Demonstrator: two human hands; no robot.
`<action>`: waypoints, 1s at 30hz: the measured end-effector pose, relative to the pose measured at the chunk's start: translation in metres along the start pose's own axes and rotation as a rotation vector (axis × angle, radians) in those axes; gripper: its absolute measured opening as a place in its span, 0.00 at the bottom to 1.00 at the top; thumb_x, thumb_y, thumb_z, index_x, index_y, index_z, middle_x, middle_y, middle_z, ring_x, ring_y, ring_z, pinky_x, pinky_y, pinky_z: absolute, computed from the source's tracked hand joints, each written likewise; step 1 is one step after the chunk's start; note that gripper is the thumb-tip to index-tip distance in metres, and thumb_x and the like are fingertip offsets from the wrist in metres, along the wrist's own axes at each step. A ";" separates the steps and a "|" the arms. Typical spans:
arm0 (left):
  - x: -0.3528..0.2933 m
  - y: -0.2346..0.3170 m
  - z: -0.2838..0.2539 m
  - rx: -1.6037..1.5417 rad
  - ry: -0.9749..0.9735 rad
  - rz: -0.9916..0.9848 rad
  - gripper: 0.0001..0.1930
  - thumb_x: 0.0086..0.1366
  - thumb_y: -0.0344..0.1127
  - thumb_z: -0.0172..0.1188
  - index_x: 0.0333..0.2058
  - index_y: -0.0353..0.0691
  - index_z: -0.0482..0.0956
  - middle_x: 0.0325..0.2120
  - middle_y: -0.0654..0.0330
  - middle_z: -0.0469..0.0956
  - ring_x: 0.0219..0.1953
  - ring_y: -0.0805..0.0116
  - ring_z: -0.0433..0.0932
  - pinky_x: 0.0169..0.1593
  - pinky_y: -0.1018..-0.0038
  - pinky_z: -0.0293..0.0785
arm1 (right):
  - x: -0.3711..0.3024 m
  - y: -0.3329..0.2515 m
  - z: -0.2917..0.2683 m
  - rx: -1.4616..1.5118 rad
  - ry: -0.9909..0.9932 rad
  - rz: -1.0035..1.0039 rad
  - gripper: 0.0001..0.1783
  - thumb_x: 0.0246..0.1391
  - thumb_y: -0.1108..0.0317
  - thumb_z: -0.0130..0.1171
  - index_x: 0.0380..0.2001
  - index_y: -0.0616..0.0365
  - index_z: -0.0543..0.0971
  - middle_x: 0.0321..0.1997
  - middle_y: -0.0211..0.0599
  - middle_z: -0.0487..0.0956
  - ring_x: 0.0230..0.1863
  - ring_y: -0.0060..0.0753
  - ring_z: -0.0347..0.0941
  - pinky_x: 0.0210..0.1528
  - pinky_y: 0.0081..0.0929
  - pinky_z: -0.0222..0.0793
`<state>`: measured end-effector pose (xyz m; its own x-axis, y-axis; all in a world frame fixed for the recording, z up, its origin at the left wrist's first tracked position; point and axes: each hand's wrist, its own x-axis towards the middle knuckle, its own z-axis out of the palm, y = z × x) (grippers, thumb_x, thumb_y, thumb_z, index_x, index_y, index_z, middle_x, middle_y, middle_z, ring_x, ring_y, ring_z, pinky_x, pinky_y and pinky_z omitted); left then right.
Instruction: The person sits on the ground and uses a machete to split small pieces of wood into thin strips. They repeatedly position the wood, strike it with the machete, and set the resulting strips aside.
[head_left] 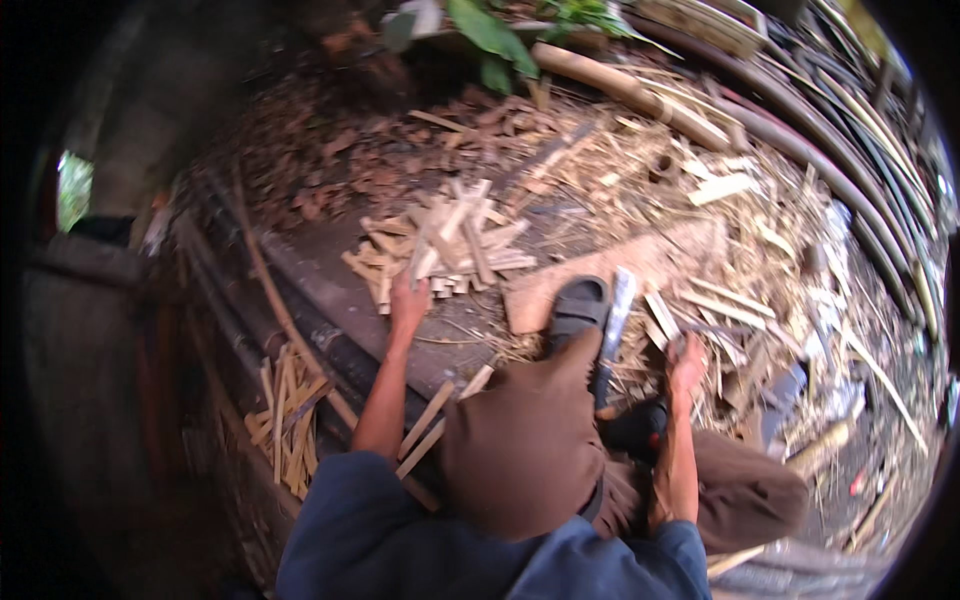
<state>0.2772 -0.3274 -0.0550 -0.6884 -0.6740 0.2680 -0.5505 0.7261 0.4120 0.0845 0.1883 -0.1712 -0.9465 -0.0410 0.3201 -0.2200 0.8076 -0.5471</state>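
Observation:
My left hand [408, 299] reaches to the near edge of a heap of short, pale split-wood strips [455, 235]. Its fingers are blurred against the strips, so I cannot tell whether it grips one. Out to the right, my right hand [685, 366] is closed, with its fingers curled; what lies inside is hidden. A short pale strip [661, 315] lies just beyond that hand. Between my sandalled foot [578, 308] and the right hand, a long, narrow, bluish-grey piece [617, 310] stretches toward me, its kind unclear.
A flat board [640, 262] lies beyond my foot. Shavings and scraps [740, 215] cover the ground to the right. More strips [290, 415] are bundled at the lower left beside dark poles [310, 335]. A thick bamboo pole [630, 92] and long pipes [800, 140] lie far right.

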 end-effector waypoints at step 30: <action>0.002 0.255 0.109 -1.690 -0.779 -0.714 0.13 0.68 0.27 0.46 0.49 0.40 0.57 0.27 0.52 0.74 0.30 0.55 0.80 0.31 0.61 0.81 | -0.100 -0.080 0.013 0.133 -0.512 -0.058 0.44 0.53 0.58 0.63 0.67 0.62 0.55 0.49 0.68 0.72 0.53 0.64 0.69 0.52 0.46 0.67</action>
<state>0.0842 -0.1286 -0.0448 -0.8635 -0.1979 -0.4639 -0.1679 -0.7546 0.6344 0.1942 0.1201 -0.1691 -0.9189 -0.3916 -0.0474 -0.2716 0.7152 -0.6439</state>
